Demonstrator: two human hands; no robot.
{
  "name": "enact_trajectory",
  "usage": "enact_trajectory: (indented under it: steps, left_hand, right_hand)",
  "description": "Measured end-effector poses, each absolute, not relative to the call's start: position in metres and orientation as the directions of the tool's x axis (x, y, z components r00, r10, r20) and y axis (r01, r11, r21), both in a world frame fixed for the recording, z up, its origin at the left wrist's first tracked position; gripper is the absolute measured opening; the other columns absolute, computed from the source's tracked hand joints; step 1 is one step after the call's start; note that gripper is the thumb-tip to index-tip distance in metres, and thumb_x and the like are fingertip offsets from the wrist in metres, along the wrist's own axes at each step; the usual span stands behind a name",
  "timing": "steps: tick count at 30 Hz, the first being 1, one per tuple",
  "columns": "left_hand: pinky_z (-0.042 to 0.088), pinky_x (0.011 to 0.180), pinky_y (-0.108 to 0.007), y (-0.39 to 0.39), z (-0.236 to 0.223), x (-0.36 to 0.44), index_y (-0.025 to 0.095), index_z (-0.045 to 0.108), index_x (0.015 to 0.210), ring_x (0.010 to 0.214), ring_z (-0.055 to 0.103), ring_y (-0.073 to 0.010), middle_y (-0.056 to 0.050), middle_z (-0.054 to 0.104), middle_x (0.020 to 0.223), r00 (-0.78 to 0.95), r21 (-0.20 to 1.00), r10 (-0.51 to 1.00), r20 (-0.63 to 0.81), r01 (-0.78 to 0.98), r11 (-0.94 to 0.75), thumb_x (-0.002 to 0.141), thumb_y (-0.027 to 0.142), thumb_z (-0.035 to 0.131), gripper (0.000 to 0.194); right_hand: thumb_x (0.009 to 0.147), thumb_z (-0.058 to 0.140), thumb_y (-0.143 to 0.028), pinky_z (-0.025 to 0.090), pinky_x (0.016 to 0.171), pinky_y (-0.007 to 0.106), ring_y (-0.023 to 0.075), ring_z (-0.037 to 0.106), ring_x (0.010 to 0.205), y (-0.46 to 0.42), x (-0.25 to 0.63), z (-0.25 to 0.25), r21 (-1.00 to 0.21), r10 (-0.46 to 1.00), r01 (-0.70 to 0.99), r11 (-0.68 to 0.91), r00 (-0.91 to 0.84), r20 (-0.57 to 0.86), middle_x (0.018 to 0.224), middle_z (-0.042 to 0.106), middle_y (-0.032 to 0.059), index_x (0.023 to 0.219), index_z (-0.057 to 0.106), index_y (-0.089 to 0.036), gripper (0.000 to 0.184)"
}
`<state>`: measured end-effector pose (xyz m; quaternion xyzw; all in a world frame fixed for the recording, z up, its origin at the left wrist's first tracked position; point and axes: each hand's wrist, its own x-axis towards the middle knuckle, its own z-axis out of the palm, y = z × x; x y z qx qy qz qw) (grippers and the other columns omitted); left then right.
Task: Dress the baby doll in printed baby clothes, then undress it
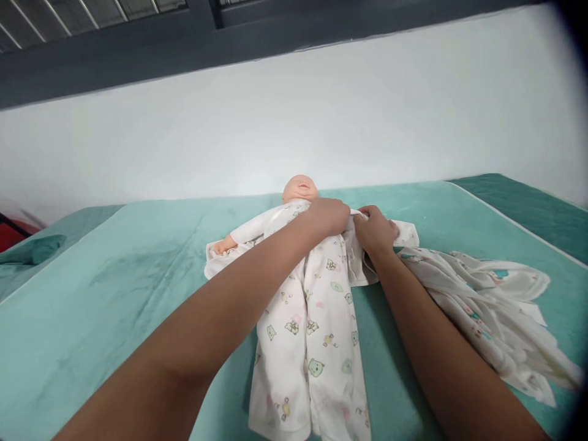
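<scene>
A baby doll (301, 188) lies on its back with its head toward the wall. White baby clothes (316, 343) printed with small animals cover its body and legs. My left hand (329, 215) is closed at the doll's chest, at the edge of the garment's sleeve on the right. Beside it, my right hand (374, 231) pinches that same sleeve (407, 234), whose cuff spreads out past my fingers. The doll's other arm (225, 245) rests out to the left on a loose flap of cloth. My fingertips are partly hidden.
A crumpled white printed cloth (487, 306) lies right of my right forearm. Under everything spreads a green bed cover (114, 318), with a white wall (257, 128) behind it. A red and black item (13, 233) shows at the far left edge.
</scene>
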<state>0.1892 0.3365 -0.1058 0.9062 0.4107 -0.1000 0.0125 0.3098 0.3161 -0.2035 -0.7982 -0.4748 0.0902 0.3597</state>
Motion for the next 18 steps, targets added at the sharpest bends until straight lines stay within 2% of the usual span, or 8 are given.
enact_trajectory:
  steps: [5,9,14,18]
  left_hand:
    - [0.042,0.099,-0.049,0.357,-0.125,0.222,0.015,0.072,0.104,0.113,0.062,-0.0346,-0.017,0.07,0.112,0.59,-0.102,0.75,-0.298,0.762,-0.64,0.071,0.011,0.069,0.033]
    - [0.044,0.098,-0.049,0.369,-0.129,0.226,0.019,0.072,0.106,0.11,0.063,-0.0336,-0.014,0.071,0.112,0.556,-0.123,0.751,-0.356,0.769,-0.627,0.068,0.012,0.07,0.038]
    - [0.045,0.095,-0.048,0.37,-0.125,0.217,0.016,0.07,0.109,0.109,0.063,-0.0344,-0.016,0.07,0.113,0.603,-0.123,0.726,-0.33,0.735,-0.666,0.066,0.008,0.068,0.043]
    - [0.048,0.089,-0.046,0.365,-0.114,0.202,0.014,0.068,0.109,0.104,0.064,-0.0336,-0.016,0.069,0.111,0.665,-0.166,0.701,-0.256,0.685,-0.71,0.065,0.007,0.066,0.044]
  right_hand:
    - [0.087,0.044,-0.035,0.027,0.105,0.046,0.0268,0.062,0.106,0.317,0.311,-0.201,-0.634,0.843,0.714,-0.298,0.509,0.177,0.099,0.073,0.0073,0.108,0.064,-0.026,0.031]
    - [0.086,0.046,-0.035,0.03,0.103,0.047,0.028,0.061,0.105,0.319,0.313,-0.199,-0.627,0.851,0.719,-0.3,0.499,0.165,0.097,0.072,0.0078,0.106,0.065,-0.026,0.029]
    - [0.085,0.047,-0.033,0.035,0.099,0.044,0.0278,0.061,0.104,0.318,0.317,-0.198,-0.69,0.846,0.665,-0.286,0.513,0.144,0.106,0.071,0.0069,0.106,0.065,-0.026,0.029]
    - [0.082,0.049,-0.032,0.041,0.085,0.038,0.026,0.062,0.095,0.315,0.321,-0.198,-0.79,0.819,0.567,-0.233,0.553,0.155,0.106,0.072,0.0048,0.106,0.065,-0.027,0.029]
